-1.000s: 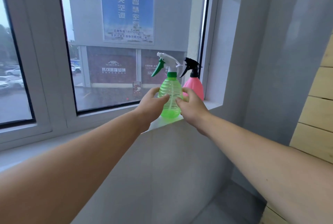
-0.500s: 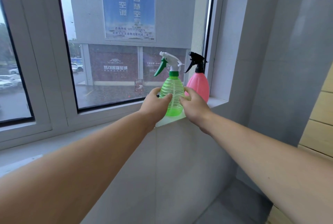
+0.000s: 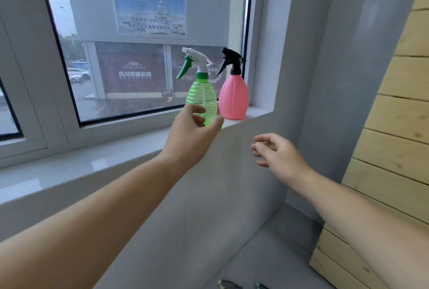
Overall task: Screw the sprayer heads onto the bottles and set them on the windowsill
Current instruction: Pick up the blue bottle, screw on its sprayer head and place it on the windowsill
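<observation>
A clear green bottle [image 3: 202,97] with a white and green sprayer head stands upright on the white windowsill [image 3: 254,113]. Right beside it stands a pink bottle [image 3: 233,97] with a black sprayer head, close to the window's right corner. My left hand [image 3: 191,136] is just in front of the green bottle's base with fingers spread and nothing in it; it hides the bottle's foot. My right hand [image 3: 277,157] hangs lower and to the right, below the sill, open and holding nothing.
The sill runs leftward along the window frame [image 3: 58,140]. A grey wall [image 3: 325,79] closes the right corner, and a slatted wooden panel [image 3: 394,149] stands further right. Small objects [image 3: 228,285] peek in at the bottom edge on the grey floor.
Both hands have let go of the green bottle, which stays on the sill. My right hand has dropped down and to the right; my left hand has pulled back slightly.
</observation>
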`<state>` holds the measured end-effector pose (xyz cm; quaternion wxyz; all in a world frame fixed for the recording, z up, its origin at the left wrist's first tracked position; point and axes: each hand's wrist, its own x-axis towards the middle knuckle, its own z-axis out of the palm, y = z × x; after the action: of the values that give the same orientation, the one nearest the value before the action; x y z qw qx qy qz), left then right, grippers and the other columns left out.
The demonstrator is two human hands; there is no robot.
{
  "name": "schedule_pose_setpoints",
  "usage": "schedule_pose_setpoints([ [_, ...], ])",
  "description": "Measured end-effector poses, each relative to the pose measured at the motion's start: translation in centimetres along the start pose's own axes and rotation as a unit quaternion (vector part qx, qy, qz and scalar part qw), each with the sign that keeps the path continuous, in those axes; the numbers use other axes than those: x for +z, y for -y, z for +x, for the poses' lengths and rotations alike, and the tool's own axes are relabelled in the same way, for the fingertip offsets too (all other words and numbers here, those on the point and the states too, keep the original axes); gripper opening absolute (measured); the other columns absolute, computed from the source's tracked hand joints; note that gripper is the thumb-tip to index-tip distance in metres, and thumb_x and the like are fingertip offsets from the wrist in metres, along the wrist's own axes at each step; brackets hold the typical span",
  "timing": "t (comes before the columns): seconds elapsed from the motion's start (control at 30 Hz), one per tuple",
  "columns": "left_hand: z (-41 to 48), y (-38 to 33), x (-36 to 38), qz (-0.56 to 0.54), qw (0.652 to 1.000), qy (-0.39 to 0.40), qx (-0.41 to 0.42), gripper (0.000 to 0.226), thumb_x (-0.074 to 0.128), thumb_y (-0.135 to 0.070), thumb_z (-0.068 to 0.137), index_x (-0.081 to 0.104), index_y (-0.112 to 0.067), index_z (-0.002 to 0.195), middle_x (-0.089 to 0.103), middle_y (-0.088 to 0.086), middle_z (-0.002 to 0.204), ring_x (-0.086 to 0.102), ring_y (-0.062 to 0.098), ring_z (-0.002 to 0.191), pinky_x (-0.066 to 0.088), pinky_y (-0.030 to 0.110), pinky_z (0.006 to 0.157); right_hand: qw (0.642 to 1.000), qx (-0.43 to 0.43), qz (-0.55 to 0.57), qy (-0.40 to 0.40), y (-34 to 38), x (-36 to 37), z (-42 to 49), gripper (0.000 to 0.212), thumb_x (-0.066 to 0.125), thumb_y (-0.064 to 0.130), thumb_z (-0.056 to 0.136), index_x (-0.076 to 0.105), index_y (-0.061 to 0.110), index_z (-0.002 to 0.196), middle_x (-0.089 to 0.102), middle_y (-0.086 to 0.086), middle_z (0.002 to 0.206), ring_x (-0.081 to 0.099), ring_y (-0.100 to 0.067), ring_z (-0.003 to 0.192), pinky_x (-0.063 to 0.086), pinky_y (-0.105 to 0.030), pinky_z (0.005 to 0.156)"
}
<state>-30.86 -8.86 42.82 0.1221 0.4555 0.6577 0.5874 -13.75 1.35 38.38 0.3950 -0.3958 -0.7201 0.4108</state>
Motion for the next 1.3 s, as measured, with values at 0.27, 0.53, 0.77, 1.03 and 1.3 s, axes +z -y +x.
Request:
schedule_pose_setpoints([
  [0.27,-6.8,6.2,7.8,0.025,0.976,0.195,-0.097,0.044,0.071,-0.041,0.090,0.059,-0.018,0.125,0.067,-0.003,0.101,0.066,0.015,0.083,0.055,0.033,0.078,0.996,0.070,-0.053,0.001,-9.4,-4.5,-6.6,0.013,0.065,0.030,0.089,0.068,0.024,0.100,0.073,-0.004,0.100,0.068,-0.020,0.098,0.054,-0.044,0.093],
  [0.53,-13.3,18.4,16.2,0.114,0.885,0.360,-0.272,0.065,0.069,-0.045,0.092,0.045,-0.014,0.144,0.057,0.008,0.127,0.061,0.025,0.112,0.050,0.033,0.094,0.971,0.213,-0.107,0.035,-23.2,-5.0,-10.9,0.015,0.069,0.026,0.087,0.067,0.016,0.098,0.067,-0.004,0.087,0.061,-0.016,0.077,0.045,-0.022,0.062],
  [0.77,-17.5,27.5,21.8,0.185,0.834,0.403,-0.327,0.070,0.070,-0.044,0.090,0.043,-0.012,0.145,0.055,0.009,0.136,0.060,0.025,0.120,0.049,0.029,0.097,0.935,0.314,-0.137,0.092,-34.8,-2.5,-11.6,0.024,0.067,0.029,0.088,0.067,0.012,0.104,0.066,-0.004,0.090,0.063,-0.020,0.083,0.042,-0.020,0.054],
  [1.03,-19.1,34.3,26.1,0.231,0.819,0.401,-0.340,0.075,0.078,-0.045,0.080,0.046,-0.010,0.138,0.055,0.011,0.137,0.060,0.029,0.122,0.052,0.033,0.098,0.911,0.386,-0.117,0.086,-44.9,2.7,-10.4,0.041,0.073,0.038,0.081,0.068,0.010,0.111,0.069,-0.008,0.106,0.065,-0.023,0.094,0.048,-0.028,0.078],
  [1.3,-21.6,37.6,28.3,0.256,0.810,0.410,-0.331,0.105,0.069,-0.070,0.042,0.043,-0.021,0.131,0.057,0.008,0.129,0.059,0.031,0.118,0.054,0.047,0.096,0.897,0.411,-0.147,0.074,-48.8,6.5,-8.2,0.052,0.079,0.048,0.071,0.066,0.012,0.106,0.063,-0.005,0.099,0.062,-0.022,0.090,0.050,-0.030,0.077],
])
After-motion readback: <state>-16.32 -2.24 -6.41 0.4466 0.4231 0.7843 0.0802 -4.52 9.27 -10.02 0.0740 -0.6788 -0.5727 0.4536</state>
